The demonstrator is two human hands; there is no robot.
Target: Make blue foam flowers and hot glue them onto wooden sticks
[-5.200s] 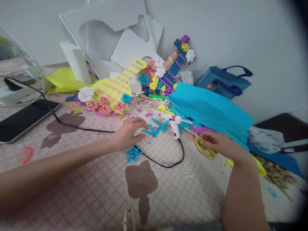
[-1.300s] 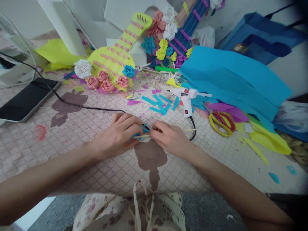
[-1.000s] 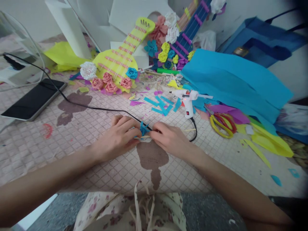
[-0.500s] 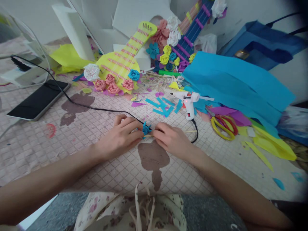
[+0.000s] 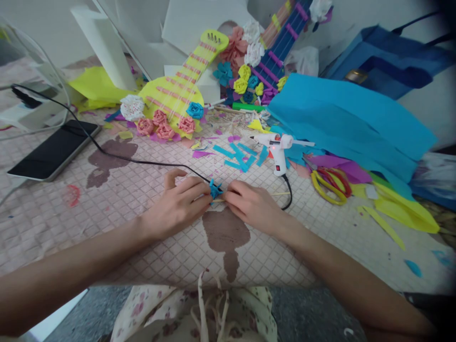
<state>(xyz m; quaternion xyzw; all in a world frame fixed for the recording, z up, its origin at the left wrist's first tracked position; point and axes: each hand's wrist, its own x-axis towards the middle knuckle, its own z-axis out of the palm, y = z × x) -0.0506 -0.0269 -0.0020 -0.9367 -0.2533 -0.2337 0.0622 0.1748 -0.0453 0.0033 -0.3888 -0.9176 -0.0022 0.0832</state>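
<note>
A small blue paper flower (image 5: 214,189) is pinched between my two hands over the quilted table cover (image 5: 171,266). My left hand (image 5: 183,202) grips its left side, the index finger raised and bent. From the right, the closed fingers of my right hand (image 5: 251,204) hold a thin pale stick (image 5: 218,200) just below the flower. The stick's other end shows past my right hand. Behind them lie several blue paper strips (image 5: 245,159) and a white glue gun (image 5: 279,152) with its red light on.
A yellow paper guitar (image 5: 178,95) with paper flowers leans at the back. Blue crepe paper (image 5: 342,114) and yellow-handled scissors (image 5: 327,187) lie on the right. A phone (image 5: 53,149) rests on the left. A black cord (image 5: 142,162) runs across behind my hands.
The whole view has shifted slightly. My left index finger is lifted a bit more. Both hands stay at the blue flower.
</note>
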